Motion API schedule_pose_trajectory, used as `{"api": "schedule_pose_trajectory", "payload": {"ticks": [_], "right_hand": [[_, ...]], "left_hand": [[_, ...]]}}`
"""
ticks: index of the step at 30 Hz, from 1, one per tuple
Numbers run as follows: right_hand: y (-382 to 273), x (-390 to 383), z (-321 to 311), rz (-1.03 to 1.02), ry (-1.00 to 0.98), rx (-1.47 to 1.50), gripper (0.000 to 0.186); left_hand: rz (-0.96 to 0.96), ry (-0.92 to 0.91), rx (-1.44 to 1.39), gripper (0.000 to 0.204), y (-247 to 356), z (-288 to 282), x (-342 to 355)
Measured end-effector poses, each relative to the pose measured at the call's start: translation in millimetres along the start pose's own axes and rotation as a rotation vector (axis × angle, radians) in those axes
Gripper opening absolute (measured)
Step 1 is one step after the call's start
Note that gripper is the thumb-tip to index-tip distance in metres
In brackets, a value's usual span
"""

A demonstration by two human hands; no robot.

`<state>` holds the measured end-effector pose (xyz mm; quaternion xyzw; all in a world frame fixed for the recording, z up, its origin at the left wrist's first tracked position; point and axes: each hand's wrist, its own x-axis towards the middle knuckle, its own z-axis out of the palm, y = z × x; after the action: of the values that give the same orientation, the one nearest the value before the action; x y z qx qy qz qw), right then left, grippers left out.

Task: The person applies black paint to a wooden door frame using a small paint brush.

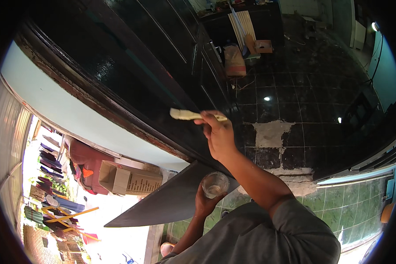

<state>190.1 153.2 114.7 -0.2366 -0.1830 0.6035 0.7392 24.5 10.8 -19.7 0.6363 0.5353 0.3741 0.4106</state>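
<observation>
My right hand (219, 134) is raised and grips a pale wooden-handled paintbrush (185, 115), its bristle end hidden against the glossy black door (132, 66). Lower down, my left hand (205, 203) holds a small clear cup (215, 184) with a little pale liquid in it, kept close to my chest. The door's lower frame (97, 99) shows worn brown wood beside a pale blue wall (75, 116). A dark flat panel (167, 202) slants below the door, just left of the cup.
A dark tiled floor (303, 101) with a bare cement patch (270, 134) lies to the right. A paper sack (234, 61) and small box (263, 45) stand far back. An open cardboard box (127, 180) and red container (86, 160) sit at the left, green tiles (361, 202) at the lower right.
</observation>
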Motion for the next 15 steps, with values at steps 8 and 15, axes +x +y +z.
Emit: {"api": "schedule_pose_trajectory", "payload": {"ticks": [8, 15], "right_hand": [[19.3, -19.6, 6.0, -0.067, -0.001, 0.014, 0.022], [-1.8, -21.5, 40.8, -0.126, -0.097, 0.157, 0.021]], "left_hand": [[0.001, -0.018, -0.041, 0.089, -2.3, -8.5, 2.7], [0.027, -0.073, -0.033, 0.088, -8.2, -21.9, 6.8]]}}
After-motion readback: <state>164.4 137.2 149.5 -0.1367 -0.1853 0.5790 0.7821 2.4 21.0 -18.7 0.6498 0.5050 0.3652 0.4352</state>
